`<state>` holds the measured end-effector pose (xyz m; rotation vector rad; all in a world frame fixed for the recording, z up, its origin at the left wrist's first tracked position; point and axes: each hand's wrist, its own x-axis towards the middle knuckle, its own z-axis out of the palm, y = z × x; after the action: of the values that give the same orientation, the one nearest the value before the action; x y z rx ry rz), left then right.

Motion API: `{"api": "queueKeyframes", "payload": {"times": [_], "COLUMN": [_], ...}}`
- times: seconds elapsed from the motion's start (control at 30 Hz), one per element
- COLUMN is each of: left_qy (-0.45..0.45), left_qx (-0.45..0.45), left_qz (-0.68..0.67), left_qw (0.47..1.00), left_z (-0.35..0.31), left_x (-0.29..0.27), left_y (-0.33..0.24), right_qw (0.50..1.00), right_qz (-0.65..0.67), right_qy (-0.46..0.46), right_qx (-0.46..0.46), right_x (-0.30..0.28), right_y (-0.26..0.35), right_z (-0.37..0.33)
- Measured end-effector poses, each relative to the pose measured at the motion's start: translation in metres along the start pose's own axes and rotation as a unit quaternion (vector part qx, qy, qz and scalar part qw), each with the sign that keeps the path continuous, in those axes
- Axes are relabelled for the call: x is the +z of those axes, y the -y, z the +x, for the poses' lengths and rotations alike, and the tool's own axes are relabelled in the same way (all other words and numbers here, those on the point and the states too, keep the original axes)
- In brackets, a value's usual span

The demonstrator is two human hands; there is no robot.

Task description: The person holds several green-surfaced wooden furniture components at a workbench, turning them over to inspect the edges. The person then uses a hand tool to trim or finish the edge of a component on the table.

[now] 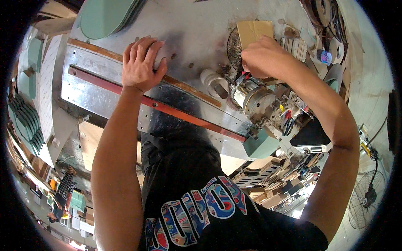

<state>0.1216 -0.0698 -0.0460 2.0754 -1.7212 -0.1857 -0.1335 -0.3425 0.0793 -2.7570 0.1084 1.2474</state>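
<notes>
My left hand (pixel 143 65) lies palm down on the metal table, fingers slightly apart, with nothing visible in it. It rests over a long wooden strip (pixel 184 85) fixed along the plate; a red bar (pixel 188 118) runs parallel, nearer to me. My right hand (pixel 261 57) is closed in a fist beside a metal machine head (pixel 257 100). What it grips is hidden under the fingers; a bit of red and black shows just below them. Beyond that fist lies a tan board piece (pixel 254 32). A pale cylindrical part (pixel 213 79) stands left of the machine head.
Green rounded panels (pixel 104 16) are stacked at the far left of the table. Tools with red handles (pixel 289 121), a tape roll (pixel 336 51) and scrap blocks (pixel 293 48) crowd the right side. A fan (pixel 366 198) stands at lower right; another person (pixel 63 192) is at lower left.
</notes>
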Motion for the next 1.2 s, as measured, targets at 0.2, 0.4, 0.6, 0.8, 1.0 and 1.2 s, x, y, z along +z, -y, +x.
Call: {"api": "queueKeyframes", "payload": {"times": [0.2, 0.4, 0.6, 0.8, 1.0, 1.2], "left_qy": [-0.005, -0.005, -0.003, 0.009, 0.0, 0.0], "left_qx": [-0.002, -0.003, -0.004, -0.009, -0.006, -0.005], "left_qz": [0.005, 0.001, 0.001, 0.001, -0.002, -0.001], "left_qw": [1.0, 1.0, 1.0, 1.0, 1.0, 1.0], "left_z": [-0.001, 0.001, -0.001, -0.002, 0.0, 0.001], "left_x": [0.0, -0.001, -0.001, -0.004, -0.001, -0.004], "left_y": [-0.001, -0.001, -0.001, -0.002, -0.001, -0.002], "right_qw": [0.999, 0.998, 0.994, 0.99, 0.991, 0.983], "right_qz": [0.005, 0.023, 0.057, 0.093, 0.062, 0.163], "right_qy": [0.007, 0.066, 0.098, 0.103, 0.114, 0.044], "right_qx": [-0.038, -0.007, 0.01, -0.003, -0.043, 0.071], "right_x": [0.0, -0.003, 0.008, -0.004, -0.021, -0.059], "right_y": [-0.009, -0.011, -0.01, -0.002, 0.005, -0.048], "right_z": [0.008, 0.018, 0.028, 0.019, 0.002, -0.052]}}
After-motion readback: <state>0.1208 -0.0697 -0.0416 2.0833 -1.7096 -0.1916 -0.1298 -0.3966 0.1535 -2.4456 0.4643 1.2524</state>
